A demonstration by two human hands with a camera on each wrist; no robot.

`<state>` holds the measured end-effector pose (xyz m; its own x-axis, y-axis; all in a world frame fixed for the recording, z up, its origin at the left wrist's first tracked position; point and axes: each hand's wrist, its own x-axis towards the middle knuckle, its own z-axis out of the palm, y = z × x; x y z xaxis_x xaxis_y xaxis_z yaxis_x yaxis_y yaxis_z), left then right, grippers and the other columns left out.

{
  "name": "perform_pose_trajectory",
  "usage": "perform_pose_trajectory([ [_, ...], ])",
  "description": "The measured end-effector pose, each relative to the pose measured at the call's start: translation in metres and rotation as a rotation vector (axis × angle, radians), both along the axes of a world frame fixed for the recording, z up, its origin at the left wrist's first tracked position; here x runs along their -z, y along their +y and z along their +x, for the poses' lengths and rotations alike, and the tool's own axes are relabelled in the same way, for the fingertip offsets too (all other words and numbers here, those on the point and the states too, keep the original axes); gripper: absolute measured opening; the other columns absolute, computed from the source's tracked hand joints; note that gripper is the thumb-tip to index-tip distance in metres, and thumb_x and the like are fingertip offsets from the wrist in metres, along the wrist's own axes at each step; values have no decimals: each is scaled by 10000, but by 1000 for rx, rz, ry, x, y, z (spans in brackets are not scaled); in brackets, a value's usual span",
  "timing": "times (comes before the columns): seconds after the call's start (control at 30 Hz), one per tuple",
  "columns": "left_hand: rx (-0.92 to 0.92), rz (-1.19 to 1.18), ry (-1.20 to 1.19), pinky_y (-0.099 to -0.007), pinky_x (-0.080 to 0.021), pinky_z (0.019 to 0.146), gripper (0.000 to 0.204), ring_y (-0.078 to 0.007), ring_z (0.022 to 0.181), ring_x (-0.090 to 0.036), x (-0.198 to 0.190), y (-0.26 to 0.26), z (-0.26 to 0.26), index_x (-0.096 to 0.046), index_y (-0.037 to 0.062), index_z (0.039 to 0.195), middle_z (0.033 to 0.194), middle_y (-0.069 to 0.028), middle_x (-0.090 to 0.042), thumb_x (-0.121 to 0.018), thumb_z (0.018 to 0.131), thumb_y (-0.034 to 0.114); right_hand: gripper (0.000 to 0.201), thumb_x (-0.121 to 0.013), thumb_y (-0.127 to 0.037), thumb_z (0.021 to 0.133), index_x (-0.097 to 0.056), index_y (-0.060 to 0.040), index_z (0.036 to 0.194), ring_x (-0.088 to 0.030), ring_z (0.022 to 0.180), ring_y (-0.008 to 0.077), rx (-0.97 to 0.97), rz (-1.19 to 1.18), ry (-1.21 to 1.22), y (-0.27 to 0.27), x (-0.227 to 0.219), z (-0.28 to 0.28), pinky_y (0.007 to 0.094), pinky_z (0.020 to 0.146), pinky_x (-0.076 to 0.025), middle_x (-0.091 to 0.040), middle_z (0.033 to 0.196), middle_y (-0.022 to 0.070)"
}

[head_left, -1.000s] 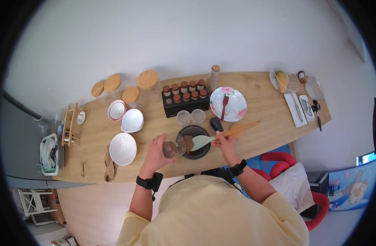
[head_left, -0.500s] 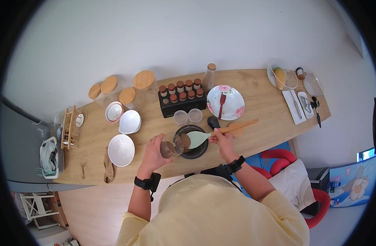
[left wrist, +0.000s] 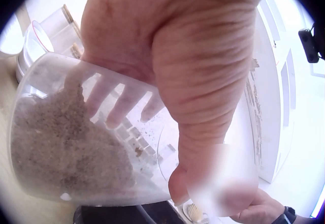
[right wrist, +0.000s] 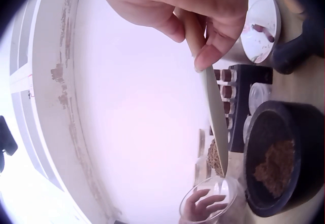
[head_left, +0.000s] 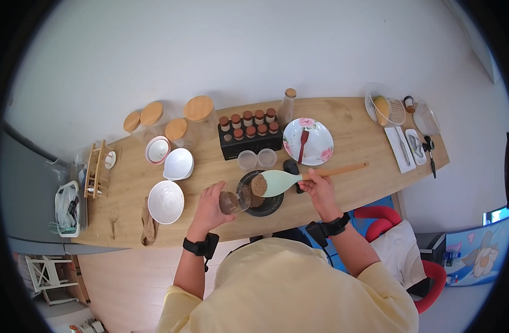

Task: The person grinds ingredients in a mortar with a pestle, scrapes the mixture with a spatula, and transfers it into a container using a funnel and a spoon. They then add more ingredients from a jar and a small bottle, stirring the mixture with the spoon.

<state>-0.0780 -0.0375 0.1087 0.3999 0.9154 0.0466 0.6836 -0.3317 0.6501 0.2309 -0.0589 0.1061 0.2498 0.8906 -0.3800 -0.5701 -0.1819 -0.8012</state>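
Observation:
My left hand (head_left: 209, 214) grips a clear jar (left wrist: 66, 142) from the side, tilted at the left rim of a black mortar (head_left: 272, 210). Brown powder lies along the jar's lower wall in the left wrist view. My right hand (head_left: 321, 195) pinches the wooden handle of a mint-green spatula (head_left: 283, 182) between thumb and fingers. A heap of brown powder (right wrist: 214, 157) sits on the spatula's tip, above the jar's mouth in the right wrist view. More brown powder (right wrist: 277, 168) lies inside the mortar. The black pestle (head_left: 291, 167) lies just behind the spatula.
Two small clear cups (head_left: 267, 158) stand behind the mortar, before a black spice rack (head_left: 249, 149) of lidded jars. A flowered plate (head_left: 321, 145) holds a red brush. White bowls (head_left: 166, 202) and a brown cloth (head_left: 149, 226) lie to the left. Utensil trays (head_left: 399, 150) are far right.
The spatula has risen out of the mortar with powder on its tip, and my right hand has moved right and turned it. My left hand keeps the tilted jar nearly in place.

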Motion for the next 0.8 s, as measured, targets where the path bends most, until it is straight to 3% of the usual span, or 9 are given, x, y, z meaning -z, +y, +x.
perform_pose_trajectory([
  [0.27,-6,-8,0,-424,-371,956,909,-375,1091,-451,1,-1,0,-403,52,1243,1186,-174,-500,-832,452,183,142,-560,-131,897,-532,-5,959,-640,750,161,-179,146,-59,-3,-23,-56,278,676,-536,-634,943,140],
  [0.37,-13,-6,-11,-423,-371,955,913,-374,1085,-453,0,-2,-1,-402,44,1244,1182,-173,-500,-834,451,179,154,-572,-99,887,-531,10,988,-630,824,148,-302,302,-193,-11,-24,-68,275,742,-524,-617,1027,137],
  [0.47,-18,-10,-19,-424,-372,953,916,-374,1079,-455,0,-3,-1,-401,39,1244,1177,-172,-501,-835,449,175,190,-576,-54,875,-532,-7,1053,-602,932,165,-496,633,-550,-14,-21,-68,276,820,-498,-589,1118,135],
  [0.6,-27,-4,-21,-422,-373,950,913,-369,1076,-456,3,-2,-2,-407,38,1240,1174,-172,-502,-837,446,173,178,-570,-25,872,-543,-3,1046,-590,932,137,-486,755,-765,-19,-32,-52,245,817,-475,-604,1095,122],
  [0.67,-39,-4,-22,-421,-377,946,907,-368,1074,-458,1,-4,-1,-412,37,1238,1173,-171,-503,-837,448,173,158,-593,-16,848,-574,-8,1005,-597,921,149,-238,568,-303,-17,-31,-39,247,804,-477,-619,1064,119],
  [0.8,-48,-38,-90,-419,-389,936,891,-364,1068,-465,8,-4,-2,-421,34,1236,1171,-167,-506,-838,460,170,135,-612,-13,825,-582,-16,957,-607,889,159,-221,456,-428,-5,-15,-21,275,778,-489,-634,1019,105],
])
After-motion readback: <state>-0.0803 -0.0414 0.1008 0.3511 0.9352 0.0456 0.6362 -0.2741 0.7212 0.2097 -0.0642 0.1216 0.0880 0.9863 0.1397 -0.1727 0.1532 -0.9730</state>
